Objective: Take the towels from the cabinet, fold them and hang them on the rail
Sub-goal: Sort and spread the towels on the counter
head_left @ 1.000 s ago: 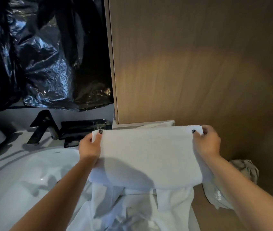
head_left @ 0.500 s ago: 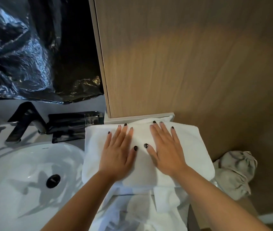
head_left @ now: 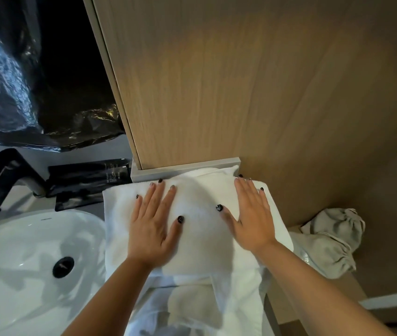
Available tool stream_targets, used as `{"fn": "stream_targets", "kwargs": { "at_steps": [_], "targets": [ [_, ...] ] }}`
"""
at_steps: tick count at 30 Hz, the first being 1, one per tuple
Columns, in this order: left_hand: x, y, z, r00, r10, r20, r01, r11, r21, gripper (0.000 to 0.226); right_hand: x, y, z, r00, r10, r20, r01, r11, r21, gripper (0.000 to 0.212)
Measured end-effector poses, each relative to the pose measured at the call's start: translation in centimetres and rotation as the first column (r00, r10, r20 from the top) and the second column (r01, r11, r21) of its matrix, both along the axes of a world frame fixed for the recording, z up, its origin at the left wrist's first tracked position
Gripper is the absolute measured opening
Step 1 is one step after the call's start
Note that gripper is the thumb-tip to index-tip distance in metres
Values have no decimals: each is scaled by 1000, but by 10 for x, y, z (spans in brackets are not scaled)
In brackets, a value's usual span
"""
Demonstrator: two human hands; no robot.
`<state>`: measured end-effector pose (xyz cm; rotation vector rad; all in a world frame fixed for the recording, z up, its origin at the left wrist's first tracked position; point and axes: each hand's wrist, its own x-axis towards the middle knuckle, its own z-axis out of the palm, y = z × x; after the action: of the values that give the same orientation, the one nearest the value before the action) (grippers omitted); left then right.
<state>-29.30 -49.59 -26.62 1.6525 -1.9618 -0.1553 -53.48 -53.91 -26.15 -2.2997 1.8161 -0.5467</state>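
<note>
A folded white towel (head_left: 199, 221) lies flat on the counter to the right of the sink, against the foot of the wooden cabinet. My left hand (head_left: 153, 224) presses on its left half with straight, spread fingers. My right hand (head_left: 253, 214) lies flat on its right half in the same way. More loose white towel fabric (head_left: 192, 309) hangs crumpled under the folded one, towards me. No rail is in view.
A white oval sink (head_left: 23, 263) with a black drain is at the left, a black tap (head_left: 6, 175) behind it and a black tray (head_left: 88, 175) beside that. The wooden cabinet door (head_left: 216, 81) fills the back. A grey cloth bag (head_left: 333, 238) lies at the right, black plastic sheeting (head_left: 23, 81) upper left.
A second ago both hands pinched the towel's far corners. They laid it down, pressed flat at its middle, and have now slid apart towards its sides.
</note>
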Motion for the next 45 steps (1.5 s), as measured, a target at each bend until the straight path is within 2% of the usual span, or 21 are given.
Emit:
{"fn": "stream_targets", "kwargs": {
  "at_steps": [4,6,8,10,12,13,15,17,19,21,23,25,26,28,29,31,36,38,39,41,45],
  "targets": [
    [-3,12,0,995,103,13,-104,994,41,69,0,5,7,1000,-12,-2,12,999,47,104],
    [-6,23,1,985,171,-17,-168,981,93,70,5,15,17,1000,2,-19,-1,999,44,95],
    [-8,38,2,976,205,-66,-194,970,147,68,13,35,26,991,127,-40,-128,992,-14,84],
    [-9,56,1,978,187,-95,-171,973,157,65,23,64,29,944,327,-45,-330,937,-111,77],
    [-11,77,-6,981,169,-96,-153,975,161,66,30,90,15,872,438,-219,-478,858,-186,73],
    [-11,87,-11,978,183,-105,-163,971,174,68,33,100,5,836,440,-327,-514,837,-187,74],
    [-14,107,-17,943,273,-192,-229,947,224,74,33,111,-12,816,409,-409,-510,842,-177,83],
    [-22,122,-13,833,413,-367,-320,902,289,77,33,113,-20,847,368,-383,-467,860,-205,93],
    [-34,130,1,620,566,-543,-416,825,384,69,39,112,-18,863,328,-384,-434,871,-232,98],
    [-43,132,12,270,688,-673,-440,710,549,63,50,110,-15,860,308,-407,-421,879,-224,99],
    [-45,126,17,-70,724,-686,-344,628,698,51,59,108,-9,846,308,-435,-427,880,-207,97],
    [-39,118,21,-281,699,-658,-207,625,753,26,64,106,0,834,308,-457,-433,879,-198,86],
    [-36,116,26,-370,658,-656,-130,663,738,15,64,105,4,830,310,-463,-442,873,-208,77],
    [-31,113,36,-509,568,-647,-15,746,666,14,63,104,8,835,318,-450,-470,836,-282,50],
    [-29,112,40,-556,534,-637,9,771,637,22,61,105,8,841,326,-432,-479,821,-312,43],
    [-28,113,44,-606,487,-630,-17,783,622,31,59,107,10,847,351,-399,-493,799,-344,45],
    [-37,114,54,-657,390,-645,-155,768,622,16,58,113,12,829,411,-380,-544,749,-378,45],
    [-38,111,55,-662,323,-677,-140,833,535,19,59,113,13,804,432,-408,-576,735,-357,50],
    [-38,109,53,-661,308,-684,-83,876,475,22,61,113,13,795,432,-426,-583,740,-335,54],
    [-36,105,54,-662,321,-677,8,907,421,26,65,113,14,798,410,-442,-563,768,-306,58],
    [-29,99,46,-672,311,-672,-70,877,476,16,62,109,8,809,367,-460,-529,796,-295,55]
  ]
}}
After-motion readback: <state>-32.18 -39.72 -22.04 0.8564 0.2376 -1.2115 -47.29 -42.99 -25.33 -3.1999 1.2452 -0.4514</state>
